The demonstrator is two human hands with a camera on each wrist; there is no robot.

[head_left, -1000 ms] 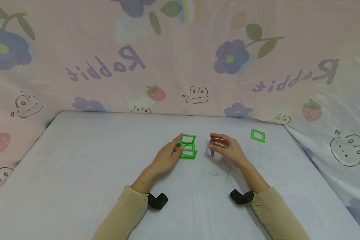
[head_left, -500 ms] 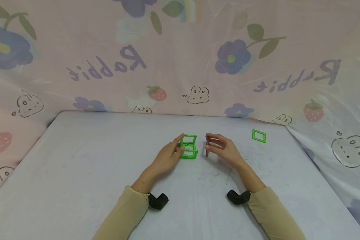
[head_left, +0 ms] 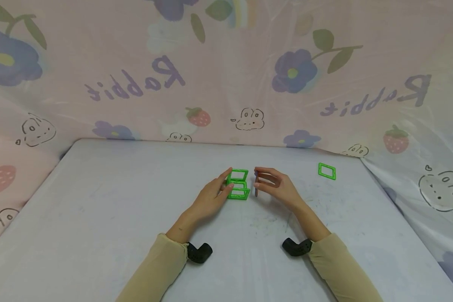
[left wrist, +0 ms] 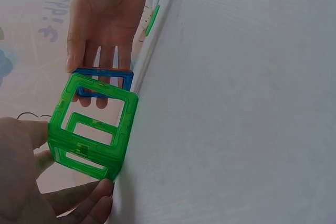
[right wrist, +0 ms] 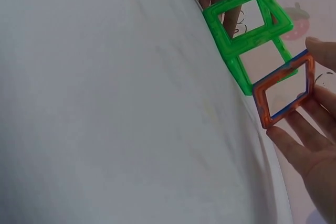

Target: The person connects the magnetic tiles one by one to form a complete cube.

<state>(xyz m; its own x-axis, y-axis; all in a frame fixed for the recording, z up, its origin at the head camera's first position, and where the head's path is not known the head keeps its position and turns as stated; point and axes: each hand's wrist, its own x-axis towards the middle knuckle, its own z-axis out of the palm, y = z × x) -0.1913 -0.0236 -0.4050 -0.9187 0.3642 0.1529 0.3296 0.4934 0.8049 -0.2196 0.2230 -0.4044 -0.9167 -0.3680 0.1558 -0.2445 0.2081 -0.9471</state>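
My left hand [head_left: 210, 197] holds the left side of an open box of green square magnetic tiles [head_left: 238, 193], thumb at the near side and fingers at the far side. To its right, my right hand [head_left: 281, 186] pinches an upright square magnetic tile [head_left: 256, 184] by its edges. That piece looks orange in the right wrist view [right wrist: 261, 100] and blue in the left wrist view [left wrist: 127, 81], perhaps two tiles face to face. In the head view a small gap separates it from the green box's open right side.
A single green square tile [head_left: 326, 171] lies flat at the back right of the white table [head_left: 136, 218]. A patterned cloth [head_left: 226, 75] hangs behind the table and along its sides. Black wrist mounts [head_left: 200, 253] sit at both sleeves.
My right hand has moved left with the orange and blue square tile, bringing it closer to the green box. My left hand stays in place on the box.
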